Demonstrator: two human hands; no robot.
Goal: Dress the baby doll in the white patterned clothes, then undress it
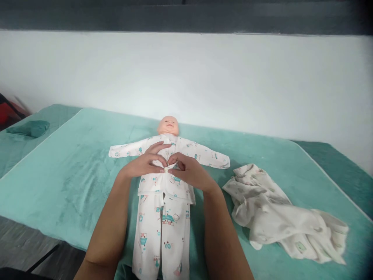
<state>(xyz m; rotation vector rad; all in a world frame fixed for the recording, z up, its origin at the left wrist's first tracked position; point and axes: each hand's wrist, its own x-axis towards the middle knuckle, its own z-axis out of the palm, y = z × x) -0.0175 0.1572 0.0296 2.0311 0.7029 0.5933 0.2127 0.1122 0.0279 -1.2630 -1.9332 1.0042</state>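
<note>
A baby doll (169, 126) lies on its back in a white printed pajama top (151, 182) and matching pajama pants (175, 237). The sleeves stretch out to both sides. Over the doll's belly, my left hand (145, 162) pinches the front edge of the top with thumb and forefinger, its other fingers spread over the chest. Meeting it from the right, my right hand (186, 169) is closed on the same front edge, fingertips close together. A small fastener seems to sit between the fingertips, too small to make out clearly.
A crumpled white printed garment (279, 217) lies to the right of the doll. Beneath everything is a green bed cover (72, 175). A small green cushion (29, 129) rests at the far left. A white wall (186, 77) stands behind the bed.
</note>
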